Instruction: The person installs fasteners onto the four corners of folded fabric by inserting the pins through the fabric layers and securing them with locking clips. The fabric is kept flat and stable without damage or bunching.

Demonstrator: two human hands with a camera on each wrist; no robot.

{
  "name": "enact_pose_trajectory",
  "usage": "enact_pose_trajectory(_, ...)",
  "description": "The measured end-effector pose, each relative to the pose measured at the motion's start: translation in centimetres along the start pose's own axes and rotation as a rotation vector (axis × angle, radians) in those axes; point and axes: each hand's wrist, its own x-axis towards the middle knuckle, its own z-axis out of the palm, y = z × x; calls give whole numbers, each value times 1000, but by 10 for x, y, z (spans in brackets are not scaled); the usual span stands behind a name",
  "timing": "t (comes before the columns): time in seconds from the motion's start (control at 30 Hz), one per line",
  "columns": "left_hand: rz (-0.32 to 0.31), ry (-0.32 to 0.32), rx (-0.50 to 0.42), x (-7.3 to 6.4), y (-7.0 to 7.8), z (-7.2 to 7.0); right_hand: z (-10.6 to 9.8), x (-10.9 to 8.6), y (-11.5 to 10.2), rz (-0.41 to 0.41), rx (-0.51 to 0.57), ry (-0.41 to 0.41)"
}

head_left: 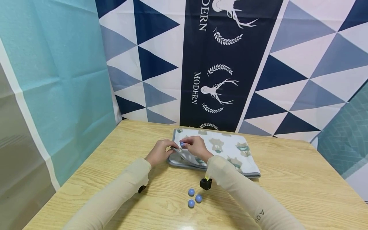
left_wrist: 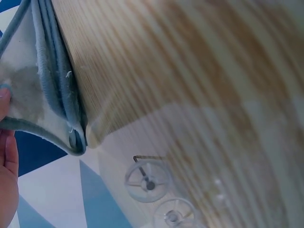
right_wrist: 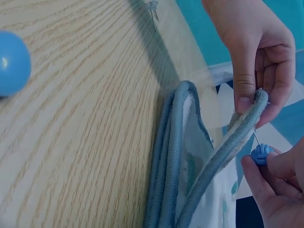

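A folded white blanket (head_left: 217, 143) with bear prints and grey-blue piping lies towards the back of the table. My left hand (head_left: 159, 152) pinches its raised near-left corner between thumb and fingers. Just beside that corner, my right hand (head_left: 196, 147) holds a small round blue fastener (right_wrist: 260, 155) between thumb and fingertips. A thin pin runs from the fastener to the piped edge (right_wrist: 223, 152) under the left hand, as the right wrist view shows. Only part of the left hand (left_wrist: 8, 171) shows in the left wrist view.
Three blue balls (head_left: 191, 192) sit on the wooden table (head_left: 161, 204) in front of the blanket. Clear round pieces with metal centres, one of them a spoked disc (left_wrist: 148, 181), lie on the tabletop. Patterned cloth (head_left: 161, 60) hangs behind the table, teal cloth (head_left: 66, 80) at left.
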Motion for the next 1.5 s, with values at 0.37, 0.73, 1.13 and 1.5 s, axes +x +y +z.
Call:
enact_pose_trajectory(0.37,19,0,-1,0,0,-1,0,0,-1,11,-7,3)
enact_pose_trajectory(0.73,11,5,-14,-1,-1,0,1,-1,-1,9,-11,10)
enact_pose_trajectory(1.13,19,0,-27,-1,1,0,2,1,3,75,67,12)
enact_pose_trajectory(1.5,25,6,-27,-1,0,1,2,-1,1,57,72,3)
